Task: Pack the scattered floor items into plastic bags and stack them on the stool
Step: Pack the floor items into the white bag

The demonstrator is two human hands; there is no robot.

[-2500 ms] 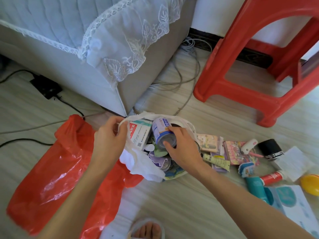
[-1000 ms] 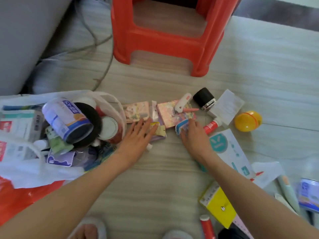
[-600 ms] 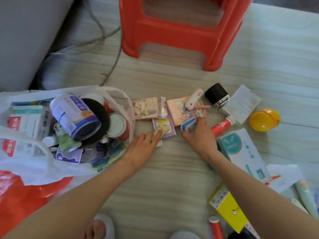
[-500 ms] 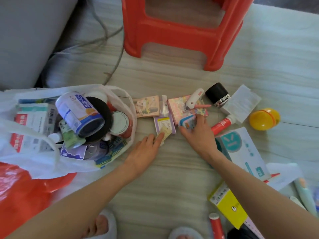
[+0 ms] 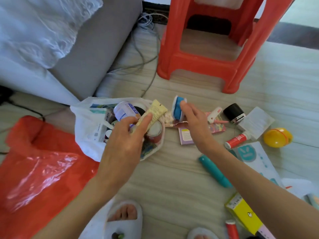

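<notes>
The left hand [image 5: 124,144] pinches a pale yellow tube [image 5: 153,112] in its fingers above the open white plastic bag [image 5: 86,133], which already holds cans and boxes. The right hand [image 5: 193,123] grips a small blue-and-white object [image 5: 177,107] in its fingers, raised between the bag and the red stool [image 5: 203,66].

Grey upholstered furniture corner [image 5: 96,54] at upper left, draped with pale lace-edged cover [image 5: 41,26], tangle of grey cables [image 5: 146,49] trailing across striped wood-look floor [image 5: 172,178], black cord [image 5: 25,109] at far left, white slippers [image 5: 120,219] at bottom edge
</notes>
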